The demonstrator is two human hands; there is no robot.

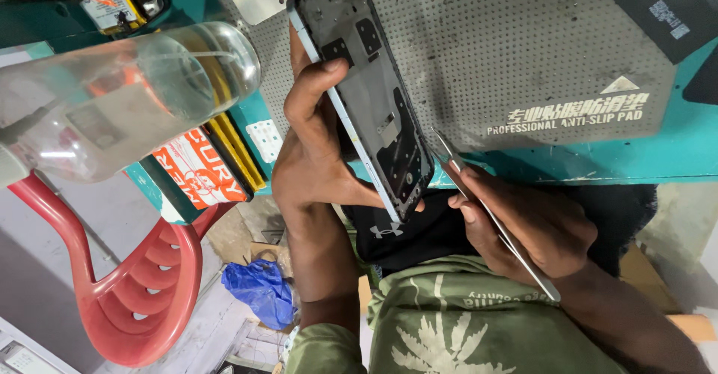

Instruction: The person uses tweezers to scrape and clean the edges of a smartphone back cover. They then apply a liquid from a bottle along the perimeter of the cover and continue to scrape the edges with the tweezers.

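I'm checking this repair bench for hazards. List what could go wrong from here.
1. The left hand holds the opened phone frame tilted at the table's edge; a slip could drop it to the floor.
2. The metal tweezers in the right hand point close to the frame's lower end and might scratch its parts.
3. The clear bottle of liquid leans nearby; a spill seems possible.

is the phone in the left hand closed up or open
Open: the phone, gripped by the left hand, shows a bare inner frame with no cover.
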